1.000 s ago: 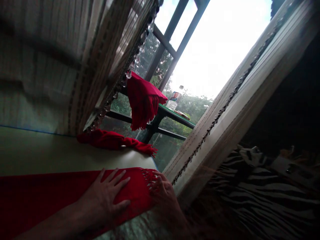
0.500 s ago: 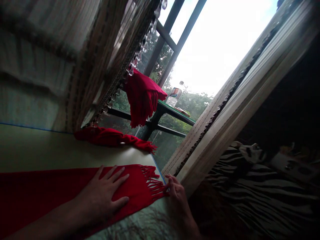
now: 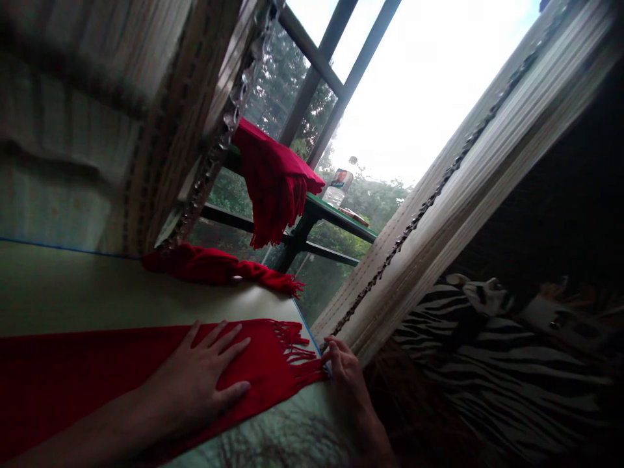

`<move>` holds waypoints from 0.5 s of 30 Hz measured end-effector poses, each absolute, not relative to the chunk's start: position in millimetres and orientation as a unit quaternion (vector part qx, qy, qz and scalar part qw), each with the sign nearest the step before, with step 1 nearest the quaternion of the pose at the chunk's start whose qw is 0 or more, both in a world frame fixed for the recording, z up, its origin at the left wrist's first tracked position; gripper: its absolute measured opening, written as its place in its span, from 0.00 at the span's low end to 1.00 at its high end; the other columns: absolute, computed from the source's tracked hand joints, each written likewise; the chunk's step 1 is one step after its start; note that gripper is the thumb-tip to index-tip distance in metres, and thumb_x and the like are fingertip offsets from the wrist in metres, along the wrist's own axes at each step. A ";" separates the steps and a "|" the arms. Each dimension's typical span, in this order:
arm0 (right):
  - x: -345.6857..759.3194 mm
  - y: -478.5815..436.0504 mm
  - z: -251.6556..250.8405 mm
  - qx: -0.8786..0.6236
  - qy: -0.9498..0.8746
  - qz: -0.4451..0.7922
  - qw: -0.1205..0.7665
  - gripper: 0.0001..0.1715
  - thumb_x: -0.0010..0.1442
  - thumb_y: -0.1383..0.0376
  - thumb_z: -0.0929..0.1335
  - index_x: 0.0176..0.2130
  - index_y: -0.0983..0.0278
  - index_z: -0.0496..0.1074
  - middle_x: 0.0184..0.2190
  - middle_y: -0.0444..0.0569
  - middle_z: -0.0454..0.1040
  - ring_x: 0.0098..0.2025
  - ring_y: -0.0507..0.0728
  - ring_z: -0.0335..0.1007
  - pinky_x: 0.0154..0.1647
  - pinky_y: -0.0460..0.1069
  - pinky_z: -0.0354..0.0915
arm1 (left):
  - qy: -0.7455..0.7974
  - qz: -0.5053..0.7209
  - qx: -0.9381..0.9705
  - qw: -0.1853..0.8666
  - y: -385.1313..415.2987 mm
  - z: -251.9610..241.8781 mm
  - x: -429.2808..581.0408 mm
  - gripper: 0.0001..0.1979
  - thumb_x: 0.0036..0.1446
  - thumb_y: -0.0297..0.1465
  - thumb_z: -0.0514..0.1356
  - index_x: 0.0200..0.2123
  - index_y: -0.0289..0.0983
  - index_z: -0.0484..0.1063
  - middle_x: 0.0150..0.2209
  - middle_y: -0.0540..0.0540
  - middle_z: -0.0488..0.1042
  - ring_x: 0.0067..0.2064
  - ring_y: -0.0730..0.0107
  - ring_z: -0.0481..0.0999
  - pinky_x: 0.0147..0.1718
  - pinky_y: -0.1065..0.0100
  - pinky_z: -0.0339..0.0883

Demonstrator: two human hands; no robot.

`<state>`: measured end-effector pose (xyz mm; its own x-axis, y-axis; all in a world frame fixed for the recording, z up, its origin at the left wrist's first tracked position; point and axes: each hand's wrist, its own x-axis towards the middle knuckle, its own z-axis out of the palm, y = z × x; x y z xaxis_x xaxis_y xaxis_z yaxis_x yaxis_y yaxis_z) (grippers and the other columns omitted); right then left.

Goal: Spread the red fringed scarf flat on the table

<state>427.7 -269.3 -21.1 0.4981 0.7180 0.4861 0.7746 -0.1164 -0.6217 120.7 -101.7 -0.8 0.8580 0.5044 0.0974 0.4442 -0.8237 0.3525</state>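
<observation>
A red fringed scarf (image 3: pixel 97 354) lies stretched along the pale table (image 3: pixel 73 286), its fringe near the table's right corner. My left hand (image 3: pixel 205 370) rests flat on the scarf with the fingers spread. At the fringed end, my right hand (image 3: pixel 341 364) pinches some strands of the fringe between thumb and fingers. The other strands fan out loosely on the table. A second red scarf (image 3: pixel 219 266), bunched up, lies along the table's far edge.
Behind the table, a folded red scarf (image 3: pixel 277 175) hangs over a green ledge (image 3: pixel 341 218) by the window. A clear bottle (image 3: pixel 338 187) stands on that ledge. Beaded curtains (image 3: pixel 160 130) hang at both sides. Zebra-striped cloth (image 3: pixel 487 364) is at the right.
The beaded edges of both curtains have swung left. My right hand still pinches the fringe, with its strands drawn closer together. My left hand stays flat on the scarf.
</observation>
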 end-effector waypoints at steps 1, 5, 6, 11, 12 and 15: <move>431.2 -272.5 -18.9 -0.754 -0.490 -0.037 0.436 0.42 0.69 0.38 0.57 0.23 0.56 0.83 0.52 0.56 0.81 0.57 0.68 0.77 0.60 0.61 0.68 | 0.249 0.095 0.950 0.162 -101.2 -2.0 120.9 0.38 0.64 0.57 0.54 0.72 0.48 0.58 0.75 0.43 0.48 0.76 0.42 0.45 0.70 0.31 0.28; 431.5 -274.7 -8.4 -0.758 -0.494 -0.040 0.424 0.41 0.70 0.40 0.57 0.25 0.56 0.83 0.54 0.56 0.80 0.58 0.67 0.75 0.62 0.61 0.65 | 0.252 0.093 0.950 0.158 -99.8 -4.7 122.0 0.38 0.64 0.57 0.54 0.72 0.49 0.58 0.75 0.45 0.47 0.77 0.43 0.45 0.71 0.31 0.28; 427.8 -271.9 -5.9 -0.753 -0.503 -0.037 0.423 0.40 0.71 0.40 0.56 0.26 0.56 0.83 0.55 0.56 0.80 0.59 0.67 0.75 0.62 0.60 0.65 | 0.253 0.092 0.950 0.157 -99.9 -4.6 122.1 0.38 0.64 0.57 0.54 0.72 0.50 0.58 0.75 0.45 0.47 0.77 0.43 0.45 0.71 0.31 0.28; 398.0 -245.3 1.8 -0.708 -0.572 -0.009 0.414 0.37 0.73 0.44 0.56 0.29 0.54 0.83 0.56 0.50 0.79 0.63 0.62 0.71 0.64 0.58 0.64 | 0.254 0.087 0.951 0.151 -101.2 -1.0 122.1 0.38 0.65 0.57 0.54 0.73 0.49 0.57 0.75 0.44 0.47 0.77 0.43 0.45 0.71 0.32 0.29; 391.9 -239.1 1.8 -0.699 -0.585 -0.005 0.411 0.37 0.73 0.45 0.56 0.29 0.53 0.83 0.56 0.49 0.79 0.64 0.61 0.71 0.65 0.57 0.64 | 0.255 0.086 0.951 0.149 -101.5 -0.3 122.0 0.38 0.65 0.57 0.54 0.72 0.48 0.57 0.75 0.44 0.47 0.76 0.43 0.45 0.71 0.31 0.29; 378.5 -222.9 -2.0 -0.679 -0.614 0.001 0.403 0.36 0.74 0.46 0.56 0.28 0.52 0.83 0.55 0.46 0.80 0.65 0.59 0.69 0.65 0.56 0.64 | 0.253 0.088 0.952 0.146 -102.1 1.0 121.8 0.38 0.65 0.57 0.54 0.72 0.47 0.58 0.75 0.43 0.48 0.76 0.42 0.47 0.71 0.31 0.29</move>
<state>378.5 -222.9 -2.0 0.2452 0.8347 0.4931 0.8327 0.0792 -0.5481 121.8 -102.1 1.0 0.8563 0.5079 0.0937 0.4567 -0.8294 0.3217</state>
